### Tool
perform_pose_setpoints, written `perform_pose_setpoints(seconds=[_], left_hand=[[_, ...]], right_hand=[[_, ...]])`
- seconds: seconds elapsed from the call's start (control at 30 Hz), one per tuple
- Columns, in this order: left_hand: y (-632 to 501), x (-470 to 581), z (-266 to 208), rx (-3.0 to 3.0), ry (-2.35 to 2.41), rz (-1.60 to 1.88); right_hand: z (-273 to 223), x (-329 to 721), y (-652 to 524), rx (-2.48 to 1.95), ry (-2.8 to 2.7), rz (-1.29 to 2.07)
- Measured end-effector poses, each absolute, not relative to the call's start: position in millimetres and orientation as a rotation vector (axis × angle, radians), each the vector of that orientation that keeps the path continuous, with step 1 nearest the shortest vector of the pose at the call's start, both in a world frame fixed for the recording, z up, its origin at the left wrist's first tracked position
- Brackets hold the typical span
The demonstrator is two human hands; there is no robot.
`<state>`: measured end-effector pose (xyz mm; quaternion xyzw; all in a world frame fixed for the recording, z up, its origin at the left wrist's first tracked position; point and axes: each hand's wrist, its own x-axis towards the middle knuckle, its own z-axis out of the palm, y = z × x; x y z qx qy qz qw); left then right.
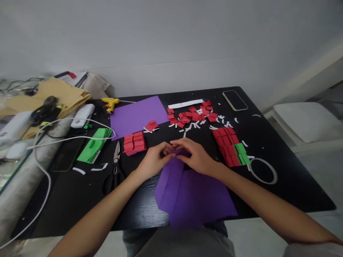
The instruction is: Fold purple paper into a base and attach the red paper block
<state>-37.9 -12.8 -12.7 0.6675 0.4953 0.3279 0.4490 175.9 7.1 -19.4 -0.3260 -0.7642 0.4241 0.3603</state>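
Note:
A sheet of purple paper [200,196] lies at the table's front edge, its left part folded over in a strip with crease lines. My left hand [154,160] pinches the far end of that folded strip between thumb and fingers. Close beside it, my right hand [197,155] grips the same end, the fingertips of both hands nearly meeting. Just left of my hands sits a block of folded red paper squares [134,143]. Black-handled scissors [115,167] lie further left, apart from my hand.
Loose red paper pieces [187,116] and white scraps spread behind my hands. A second purple sheet [139,116], a yellow glue gun [110,103] and folded green paper [93,144] are left. Rightward are a red-green paper block [227,146], a tape ring [273,175] and a phone [235,100].

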Motion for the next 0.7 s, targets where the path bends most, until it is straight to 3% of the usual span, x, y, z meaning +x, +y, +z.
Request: perform_pose_setpoints(seconds=[0.23,0.33,0.7], left_hand=[[-12,-45,-18,1.251,1.221,0.991],[-13,-44,-18,1.133,1.186,0.993],[-23,-36,-17,0.972,1.065,0.916]], right_hand=[[-27,174,4,-1.162,-1.460,1.317],[-31,173,1,-1.157,-1.361,1.492],[-33,173,-7,-1.085,-1.230,1.626]])
